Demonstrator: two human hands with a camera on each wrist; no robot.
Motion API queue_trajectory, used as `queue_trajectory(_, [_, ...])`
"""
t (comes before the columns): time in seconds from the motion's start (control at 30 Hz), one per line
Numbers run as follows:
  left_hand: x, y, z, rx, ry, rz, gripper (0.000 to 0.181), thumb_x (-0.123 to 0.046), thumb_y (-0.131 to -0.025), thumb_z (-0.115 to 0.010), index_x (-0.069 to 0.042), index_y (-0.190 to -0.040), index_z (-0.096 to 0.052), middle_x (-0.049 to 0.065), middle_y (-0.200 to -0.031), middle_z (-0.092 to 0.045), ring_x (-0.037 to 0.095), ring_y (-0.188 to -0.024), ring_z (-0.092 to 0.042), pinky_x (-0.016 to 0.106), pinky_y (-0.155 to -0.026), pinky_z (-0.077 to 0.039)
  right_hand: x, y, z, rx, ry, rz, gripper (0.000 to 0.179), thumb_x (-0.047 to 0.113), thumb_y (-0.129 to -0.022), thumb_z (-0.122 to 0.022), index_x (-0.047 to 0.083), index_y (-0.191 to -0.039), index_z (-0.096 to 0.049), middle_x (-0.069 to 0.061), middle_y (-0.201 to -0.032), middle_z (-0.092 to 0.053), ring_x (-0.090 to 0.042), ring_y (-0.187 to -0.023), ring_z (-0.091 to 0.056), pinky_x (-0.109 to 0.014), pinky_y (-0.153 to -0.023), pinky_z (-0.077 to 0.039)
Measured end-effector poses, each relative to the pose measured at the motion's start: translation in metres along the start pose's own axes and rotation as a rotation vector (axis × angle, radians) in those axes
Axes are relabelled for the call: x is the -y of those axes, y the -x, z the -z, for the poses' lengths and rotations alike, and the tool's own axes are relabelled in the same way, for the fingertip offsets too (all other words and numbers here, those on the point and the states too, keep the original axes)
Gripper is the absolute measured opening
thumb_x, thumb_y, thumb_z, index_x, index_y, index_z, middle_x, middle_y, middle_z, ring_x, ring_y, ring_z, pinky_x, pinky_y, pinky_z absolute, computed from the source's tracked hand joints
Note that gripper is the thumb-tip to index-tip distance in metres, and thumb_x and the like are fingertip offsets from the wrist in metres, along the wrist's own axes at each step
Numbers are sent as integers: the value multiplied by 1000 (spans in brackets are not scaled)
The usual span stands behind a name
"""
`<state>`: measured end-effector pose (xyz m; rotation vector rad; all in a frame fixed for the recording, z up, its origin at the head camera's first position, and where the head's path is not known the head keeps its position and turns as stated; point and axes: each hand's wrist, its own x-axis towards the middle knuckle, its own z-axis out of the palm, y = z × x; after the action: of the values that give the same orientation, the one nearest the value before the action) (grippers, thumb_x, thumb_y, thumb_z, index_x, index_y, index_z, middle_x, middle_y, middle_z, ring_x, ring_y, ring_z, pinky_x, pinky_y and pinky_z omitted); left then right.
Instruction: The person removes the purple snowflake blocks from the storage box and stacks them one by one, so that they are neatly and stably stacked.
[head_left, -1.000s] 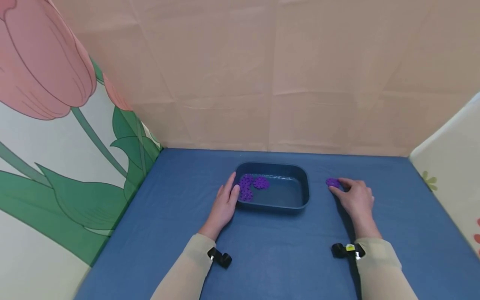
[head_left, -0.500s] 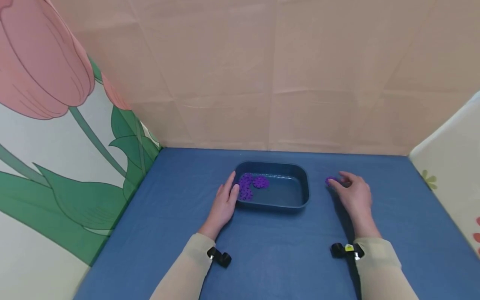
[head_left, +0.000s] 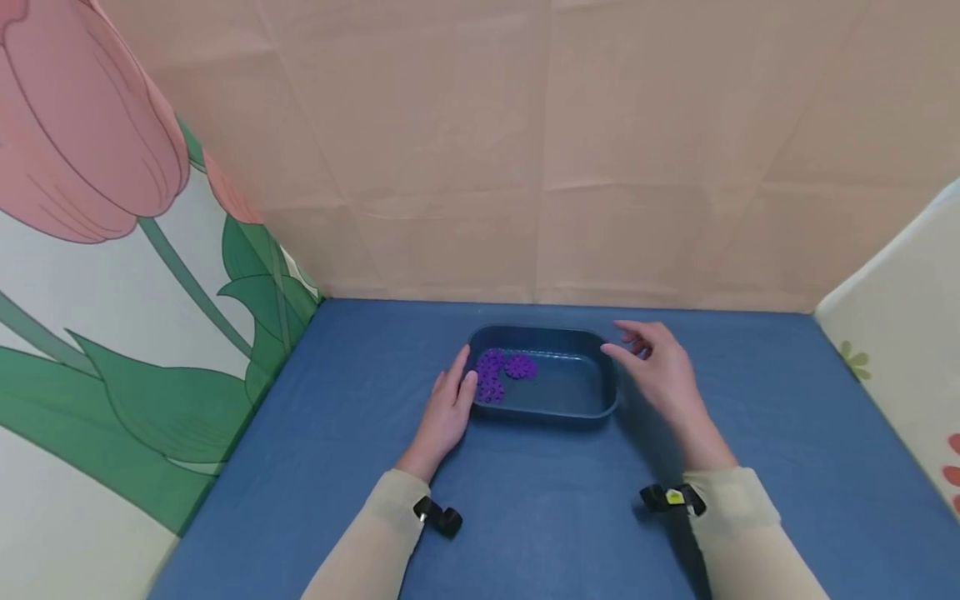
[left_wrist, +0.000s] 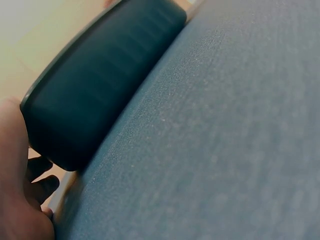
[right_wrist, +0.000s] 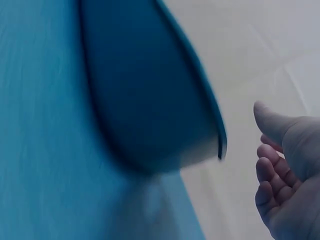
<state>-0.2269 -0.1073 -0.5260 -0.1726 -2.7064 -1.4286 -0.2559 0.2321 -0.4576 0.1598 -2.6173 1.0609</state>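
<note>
A dark blue rectangular tray sits on the blue cloth. Three purple notched plastic discs lie in its left part. My left hand rests along the tray's left end, thumb and fingers fairly straight. In the left wrist view that hand meets the end of the tray. Just off the tray's right rim is my right hand, its thumb and index finger apart with no disc visible between them. In the right wrist view the hand has its thumb out and other fingers loosely bent, apart from the tray.
Blue cloth spreads around the tray. A beige sheet hangs behind it. At the left stands a tulip-printed panel, and at the right a pale panel. Each sleeve cuff carries a black camera mount.
My right hand pinched a purple disc right of the tray, loosened its fingers, then moved left to the tray's rim. That disc is out of sight now. My left hand has stayed put.
</note>
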Motion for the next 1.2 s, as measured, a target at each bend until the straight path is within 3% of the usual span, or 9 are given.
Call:
queue_trajectory(0.37, [-1, 1, 1, 7, 4, 7, 55, -66, -101, -26, -53, -153, -15, -18, -162, -24, 36, -154, -12, 62, -120, -16, 43, -11, -30, 146, -55, 111, 49, 43, -87, -74, 24, -131, -64, -3, -108, -60, -19, -94, -56, -38, -80, -48])
queue_trajectory(0.67, [-1, 1, 1, -3, -3, 2, 58, -67, -101, -26, -50, -155, -16, -17, -162, -26, 37, -154, -13, 62, -120, -16, 59, -21, -59, 286, -40, 112, 45, 38, -90, -74, 24, -131, -64, -3, -112, -60, -20, -98, -55, -41, -85, -48])
queue_trajectory(1.2, [-1, 1, 0, 1, 2, 33, 57, -69, -99, -26, -54, -153, -15, -16, -162, -27, 40, -153, -12, 69, -116, -16, 60, -31, -91, 393, 10, 104, 43, 43, -88, -75, 26, -126, -67, -5, -112, -67, -18, -96, -61, -40, -84, -53])
